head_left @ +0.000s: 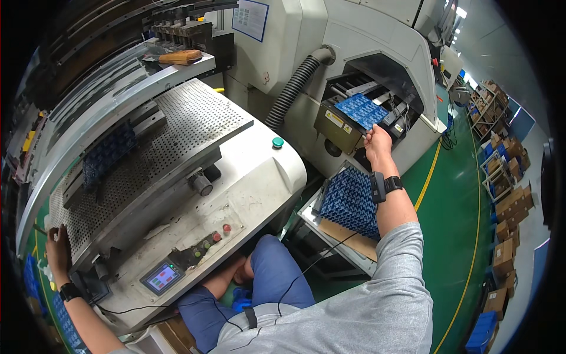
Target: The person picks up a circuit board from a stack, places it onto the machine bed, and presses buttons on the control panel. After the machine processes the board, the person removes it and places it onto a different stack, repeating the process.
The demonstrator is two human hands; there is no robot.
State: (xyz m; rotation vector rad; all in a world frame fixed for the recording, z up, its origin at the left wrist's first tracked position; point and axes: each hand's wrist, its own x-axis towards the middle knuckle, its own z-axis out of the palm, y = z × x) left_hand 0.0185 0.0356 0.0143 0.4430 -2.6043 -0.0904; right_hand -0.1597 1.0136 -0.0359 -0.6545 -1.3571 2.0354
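Observation:
At the machine opening on the right, my right hand [377,143] pinches the near corner of a blue circuit board panel [361,110]. The panel lies flat over the rails inside the opening. Below that forearm stands a stack of patterned blue panels [351,199] on a small cart [339,258]. Far to the left, my left hand [58,252] is curled at the end of a perforated metal plate [203,112]; what its fingers hold, if anything, is unclear. Another dark blue panel [109,154] sits in a rail above the plate.
A white machine bed carries a small touch screen [161,277], red and green buttons [217,236] and a green button [277,142]. A ribbed black hose [292,88] runs beside the opening. A wooden-handled brush [180,57] rests on the cover. Shelves with cardboard boxes [504,256] line the right.

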